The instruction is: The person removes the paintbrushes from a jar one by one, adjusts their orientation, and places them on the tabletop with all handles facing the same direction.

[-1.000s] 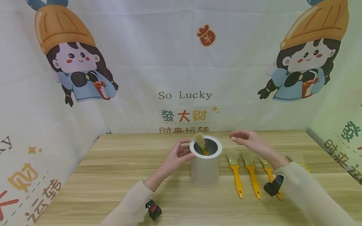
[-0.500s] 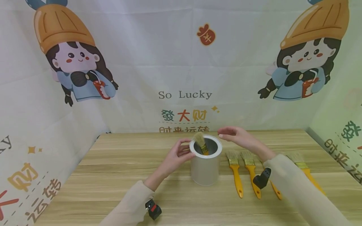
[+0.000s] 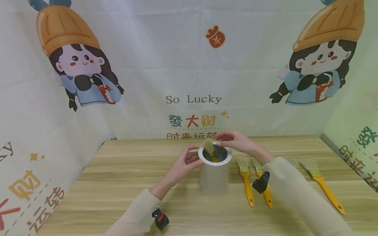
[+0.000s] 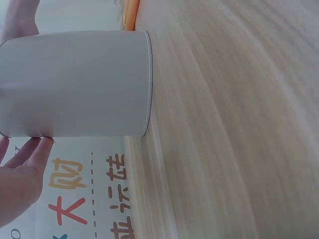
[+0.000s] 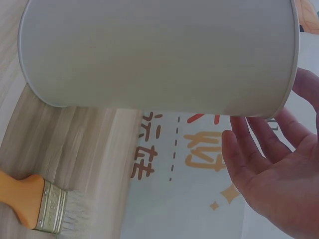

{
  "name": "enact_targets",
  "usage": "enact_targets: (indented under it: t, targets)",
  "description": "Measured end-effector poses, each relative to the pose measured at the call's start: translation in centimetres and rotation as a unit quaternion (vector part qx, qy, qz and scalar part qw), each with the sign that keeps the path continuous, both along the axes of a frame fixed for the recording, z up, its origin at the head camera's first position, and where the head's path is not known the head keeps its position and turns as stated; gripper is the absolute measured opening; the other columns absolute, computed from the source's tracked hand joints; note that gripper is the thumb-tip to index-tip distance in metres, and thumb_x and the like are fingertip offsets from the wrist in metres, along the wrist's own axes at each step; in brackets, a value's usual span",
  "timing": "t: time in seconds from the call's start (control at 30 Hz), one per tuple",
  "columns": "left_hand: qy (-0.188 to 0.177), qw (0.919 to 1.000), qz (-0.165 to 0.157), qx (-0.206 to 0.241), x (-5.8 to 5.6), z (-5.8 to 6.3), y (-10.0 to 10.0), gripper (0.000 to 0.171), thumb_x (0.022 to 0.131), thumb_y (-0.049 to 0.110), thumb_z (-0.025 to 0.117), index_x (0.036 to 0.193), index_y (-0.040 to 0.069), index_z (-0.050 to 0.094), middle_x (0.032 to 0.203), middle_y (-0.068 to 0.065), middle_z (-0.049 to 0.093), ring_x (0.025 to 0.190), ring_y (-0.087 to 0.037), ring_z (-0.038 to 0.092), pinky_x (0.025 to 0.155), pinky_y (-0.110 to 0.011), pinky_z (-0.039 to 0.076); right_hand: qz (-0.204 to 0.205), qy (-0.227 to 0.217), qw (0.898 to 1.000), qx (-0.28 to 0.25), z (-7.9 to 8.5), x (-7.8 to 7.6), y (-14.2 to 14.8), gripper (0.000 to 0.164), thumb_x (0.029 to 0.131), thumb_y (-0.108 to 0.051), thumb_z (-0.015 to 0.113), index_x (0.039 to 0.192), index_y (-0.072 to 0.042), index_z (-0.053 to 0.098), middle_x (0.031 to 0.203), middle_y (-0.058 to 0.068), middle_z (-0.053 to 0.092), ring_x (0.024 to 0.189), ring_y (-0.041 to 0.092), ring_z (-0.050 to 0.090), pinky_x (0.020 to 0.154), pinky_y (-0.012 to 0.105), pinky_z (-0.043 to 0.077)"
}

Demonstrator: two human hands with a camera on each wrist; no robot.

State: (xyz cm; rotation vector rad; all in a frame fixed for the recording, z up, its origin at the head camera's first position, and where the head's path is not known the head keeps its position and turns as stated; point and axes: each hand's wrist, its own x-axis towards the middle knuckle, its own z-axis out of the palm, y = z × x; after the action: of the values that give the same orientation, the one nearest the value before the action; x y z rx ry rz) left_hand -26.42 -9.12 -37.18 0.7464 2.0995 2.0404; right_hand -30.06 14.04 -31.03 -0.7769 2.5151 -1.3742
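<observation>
A light grey, open-topped paint can [image 3: 214,178] stands upright on the wooden table. Inside it leans a paintbrush [image 3: 209,146], bristles up above the rim, its yellow handle mostly hidden within. My left hand [image 3: 185,162] holds the can's left side near the top, thumb at the front of the rim and fingers round the back. Over the far right of the rim hovers my right hand [image 3: 237,143], thumb and fingers parted, fingertips close to the bristles. The right wrist view has the same right hand [image 5: 279,169] with slightly bent fingers beside the can's upper end.
Right of the can lie several yellow-handled paintbrushes, among them a near one [image 3: 247,185], one [image 3: 268,196] partly under the right wrist, and a far-right one [image 3: 327,190]. The right sleeve covers most of another. A printed cloth [image 3: 141,114] hangs behind the table [image 3: 118,183].
My right hand has moved left from beyond the loose brushes to above the can's rim, uncovering the far-right brush. The left hand and the can have stayed put.
</observation>
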Motion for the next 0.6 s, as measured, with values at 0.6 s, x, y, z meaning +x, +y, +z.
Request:
enact_targets:
  t: [0.6]
  targets:
    - [0.006, 0.9999, -0.013, 0.001, -0.1, 0.0, 0.0, 0.048, 0.084, 0.005, 0.060, 0.125, 0.001, 0.034, 0.123, -0.029, 0.041, 0.111, -0.035, 0.044, 0.087, -0.036, 0.042, 0.025, -0.024, 0.998, 0.059, -0.2, -1.2, -1.5, 0.051, 0.087, -0.029, 0.055, 0.127, 0.000, 0.043, 0.124, 0.017, 0.046, 0.112, 0.030, 0.043, 0.093, 0.044, 0.035]
